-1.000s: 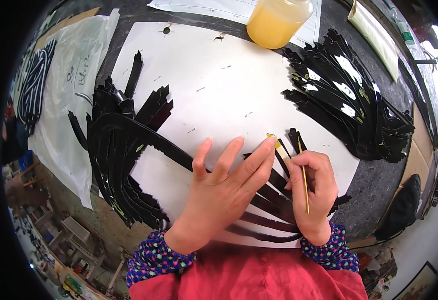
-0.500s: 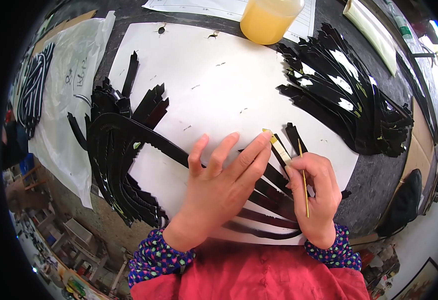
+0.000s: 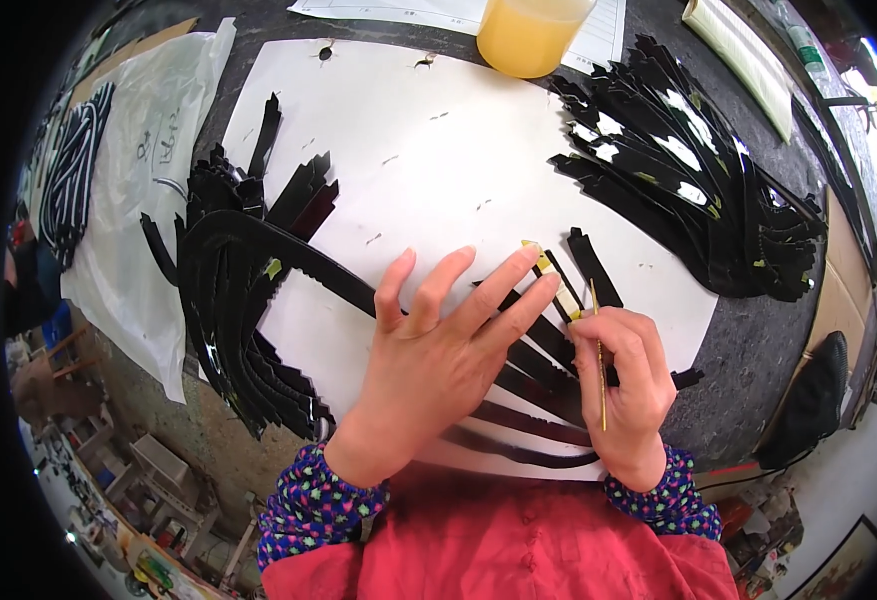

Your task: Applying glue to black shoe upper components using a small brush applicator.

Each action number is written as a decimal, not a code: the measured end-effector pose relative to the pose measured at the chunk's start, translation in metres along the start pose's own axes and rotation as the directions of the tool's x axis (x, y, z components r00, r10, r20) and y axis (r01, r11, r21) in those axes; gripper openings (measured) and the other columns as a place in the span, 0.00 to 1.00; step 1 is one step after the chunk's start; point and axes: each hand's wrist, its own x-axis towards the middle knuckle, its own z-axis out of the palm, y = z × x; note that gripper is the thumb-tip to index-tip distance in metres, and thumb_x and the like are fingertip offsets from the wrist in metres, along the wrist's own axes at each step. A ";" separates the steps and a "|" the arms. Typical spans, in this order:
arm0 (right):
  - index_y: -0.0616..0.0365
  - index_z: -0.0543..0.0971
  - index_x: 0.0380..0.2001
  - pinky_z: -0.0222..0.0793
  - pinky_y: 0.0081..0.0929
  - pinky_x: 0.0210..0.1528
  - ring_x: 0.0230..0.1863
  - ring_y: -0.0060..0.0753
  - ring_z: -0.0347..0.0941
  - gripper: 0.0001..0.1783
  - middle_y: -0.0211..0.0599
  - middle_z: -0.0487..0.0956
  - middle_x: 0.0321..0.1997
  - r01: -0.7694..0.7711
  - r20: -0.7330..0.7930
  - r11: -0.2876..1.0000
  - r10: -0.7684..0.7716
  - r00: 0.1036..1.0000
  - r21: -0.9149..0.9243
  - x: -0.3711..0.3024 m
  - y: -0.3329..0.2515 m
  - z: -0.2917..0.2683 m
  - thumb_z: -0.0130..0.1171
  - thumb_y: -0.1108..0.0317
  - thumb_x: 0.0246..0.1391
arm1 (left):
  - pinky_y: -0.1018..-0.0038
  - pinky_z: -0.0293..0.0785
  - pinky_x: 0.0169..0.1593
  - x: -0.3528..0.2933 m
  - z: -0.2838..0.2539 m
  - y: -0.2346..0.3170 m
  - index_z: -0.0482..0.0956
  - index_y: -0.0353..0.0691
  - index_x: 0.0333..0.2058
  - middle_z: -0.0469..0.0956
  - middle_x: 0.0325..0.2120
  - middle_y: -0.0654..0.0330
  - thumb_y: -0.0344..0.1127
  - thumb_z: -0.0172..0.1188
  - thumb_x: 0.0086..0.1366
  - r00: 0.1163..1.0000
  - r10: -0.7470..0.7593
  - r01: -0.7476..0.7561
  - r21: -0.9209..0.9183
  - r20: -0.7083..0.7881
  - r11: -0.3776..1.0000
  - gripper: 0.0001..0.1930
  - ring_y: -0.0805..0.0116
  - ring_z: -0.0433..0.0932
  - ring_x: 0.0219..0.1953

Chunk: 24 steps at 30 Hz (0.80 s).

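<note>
My left hand (image 3: 438, 350) lies palm down over the black strips (image 3: 543, 345), fingers spread. Its index fingertip and thumb rest on a strip end whose upturned face shows a cream patch (image 3: 561, 292) with yellow at both ends. At the patch's lower end, the fingertips of my right hand (image 3: 628, 385) are closed. A thin gold-coloured stick (image 3: 601, 375) is held upright between its fingers. Whether those fingertips also grip the strip cannot be made out. Beneath both hands, several strips fan out on a white board (image 3: 438, 190), partly hidden by them.
A bundle of black strips (image 3: 228, 310) lies on the left, one strip reaching under my left hand. Another bundle (image 3: 688, 180) is at far right. A container of yellow liquid (image 3: 528, 40) stands at the back. A plastic bag (image 3: 123, 200) covers the left side.
My left thumb has moved right, apart from the index finger, onto the cream-patched strip. My right hand stays near the patch's lower end, still holding the stick. The whole view has shifted slightly.
</note>
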 end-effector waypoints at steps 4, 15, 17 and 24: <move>0.65 0.79 0.39 0.77 0.31 0.35 0.35 0.44 0.79 0.15 0.45 0.79 0.37 -0.007 -0.004 1.000 0.007 1.000 0.013 0.000 -0.001 0.000 0.65 0.89 0.47 | 0.59 0.46 0.70 0.000 0.000 0.000 0.74 0.66 0.62 0.66 0.66 0.80 0.30 0.61 0.58 1.000 0.002 -0.002 0.006 0.002 1.000 0.32 0.66 0.59 0.63; 0.64 0.80 0.39 0.78 0.31 0.36 0.35 0.43 0.80 0.15 0.44 0.80 0.37 -0.010 0.010 1.000 0.010 1.000 -0.029 0.000 -0.002 0.000 0.65 0.88 0.48 | 0.60 0.46 0.70 0.001 0.000 -0.001 0.75 0.67 0.61 0.66 0.65 0.81 0.32 0.63 0.57 1.000 -0.008 0.007 -0.052 -0.024 0.999 0.32 0.67 0.60 0.62; 0.64 0.80 0.40 0.78 0.31 0.36 0.36 0.43 0.80 0.14 0.45 0.80 0.37 -0.006 0.021 0.999 0.007 1.000 -0.039 0.000 -0.004 -0.002 0.64 0.87 0.50 | 0.60 0.46 0.70 0.000 0.000 -0.001 0.75 0.67 0.61 0.66 0.65 0.81 0.32 0.63 0.58 0.999 -0.012 0.010 -0.053 -0.032 0.999 0.31 0.68 0.60 0.62; 0.69 0.78 0.43 0.73 0.23 0.32 0.31 0.30 0.78 0.07 0.43 0.79 0.35 -0.027 0.031 0.997 0.025 0.999 0.069 0.025 -0.010 -0.018 0.58 0.80 0.63 | 0.59 0.45 0.71 -0.003 0.004 -0.003 0.76 0.67 0.59 0.65 0.65 0.81 0.34 0.64 0.58 0.998 -0.010 0.007 -0.041 -0.054 0.999 0.29 0.69 0.60 0.63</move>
